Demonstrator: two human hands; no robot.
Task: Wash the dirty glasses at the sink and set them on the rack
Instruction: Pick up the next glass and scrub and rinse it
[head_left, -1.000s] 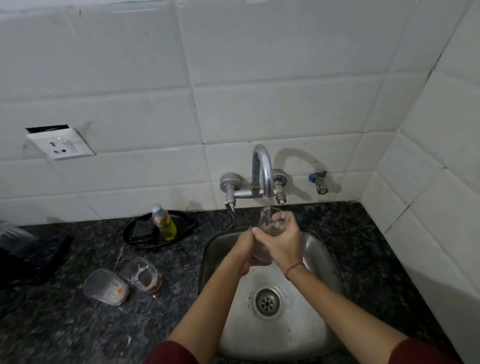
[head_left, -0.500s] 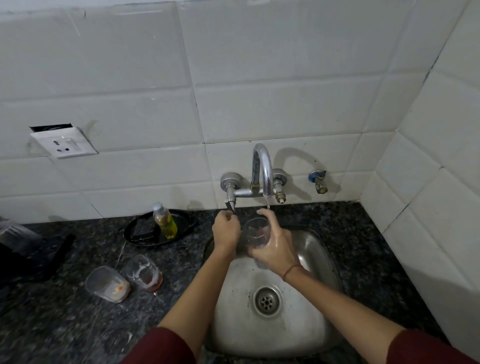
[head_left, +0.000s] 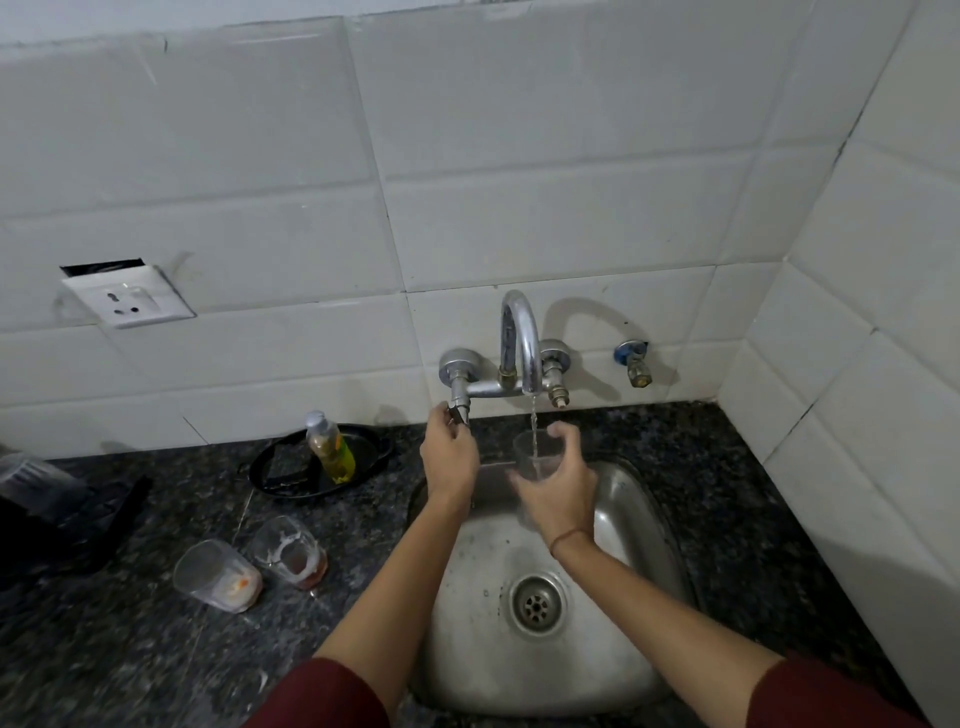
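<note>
Since a second ago my left hand has left the glass and its fingers now pinch the tap handle. Right-hand fingers clamp the glass upright over the sink, under a thin stream from the spout. Two dirty glasses wait on the surface to the left.

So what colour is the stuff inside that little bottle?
Yellow, seen in the head view: the bottle stands on a black tray.

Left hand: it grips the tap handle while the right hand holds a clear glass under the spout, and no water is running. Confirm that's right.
Not quite. In the head view, a thin stream of water runs from the spout into the clear glass. The rest stands: left hand on the tap handle, right hand holding the glass.
</note>
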